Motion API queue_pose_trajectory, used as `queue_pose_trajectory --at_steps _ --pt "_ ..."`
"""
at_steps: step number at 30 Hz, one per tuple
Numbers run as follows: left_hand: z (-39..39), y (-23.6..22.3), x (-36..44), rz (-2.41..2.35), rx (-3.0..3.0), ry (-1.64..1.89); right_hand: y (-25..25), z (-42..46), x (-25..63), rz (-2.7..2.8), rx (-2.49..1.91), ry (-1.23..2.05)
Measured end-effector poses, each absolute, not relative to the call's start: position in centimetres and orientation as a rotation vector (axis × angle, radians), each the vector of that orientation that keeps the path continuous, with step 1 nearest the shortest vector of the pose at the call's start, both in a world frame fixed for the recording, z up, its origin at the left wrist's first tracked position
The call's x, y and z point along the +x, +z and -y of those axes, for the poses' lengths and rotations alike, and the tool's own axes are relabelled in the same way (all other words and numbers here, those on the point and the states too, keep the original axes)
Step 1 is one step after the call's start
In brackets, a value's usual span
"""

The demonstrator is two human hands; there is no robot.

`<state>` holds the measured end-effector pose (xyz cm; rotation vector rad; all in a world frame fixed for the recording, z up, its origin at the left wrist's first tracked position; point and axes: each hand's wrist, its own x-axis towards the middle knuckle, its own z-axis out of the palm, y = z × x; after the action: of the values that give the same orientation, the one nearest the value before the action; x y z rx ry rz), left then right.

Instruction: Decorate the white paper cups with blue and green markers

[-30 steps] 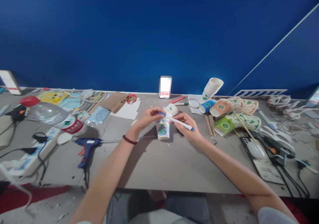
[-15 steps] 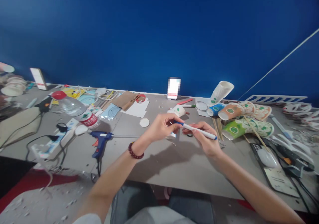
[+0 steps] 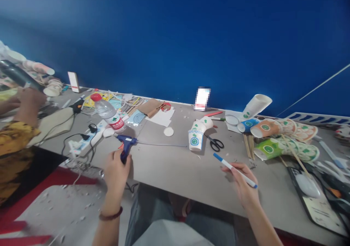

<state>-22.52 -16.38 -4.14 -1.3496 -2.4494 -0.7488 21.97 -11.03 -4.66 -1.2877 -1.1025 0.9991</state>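
Observation:
My left hand (image 3: 116, 171) is closed round the handle of a blue glue gun (image 3: 125, 145) at the table's near left edge. My right hand (image 3: 242, 182) holds a white marker with blue ends (image 3: 235, 170) above the table's front, tip pointing up and left. Two joined white paper cups (image 3: 197, 132) with a blue ring print stand apart from both hands in the middle of the table. Black scissors (image 3: 216, 143) lie just right of the cups.
A water bottle (image 3: 108, 113), a power strip with cables (image 3: 82, 144) and paper scraps crowd the left. Coloured paper cups (image 3: 269, 136), wooden sticks and a computer mouse (image 3: 307, 185) lie on the right. Another person's sleeve (image 3: 13, 147) and hand are at far left.
Both hands left the paper cups. My left hand swung left and gripped the glue gun; my right drew back with the marker. The view turned left.

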Motion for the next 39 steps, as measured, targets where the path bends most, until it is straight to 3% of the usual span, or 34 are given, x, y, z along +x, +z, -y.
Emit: queue_pose_trajectory --at_steps 15,39 --pt "21.2 -6.1 -20.7 2.121 -1.441 -1.152 -5.5 11.1 21.7 1.064 -1.336 1.039" --pt "20.0 -4.9 -24.3 2.341 -1.252 -0.976 -4.0 10.2 22.7 1.147 -1.321 0.975"
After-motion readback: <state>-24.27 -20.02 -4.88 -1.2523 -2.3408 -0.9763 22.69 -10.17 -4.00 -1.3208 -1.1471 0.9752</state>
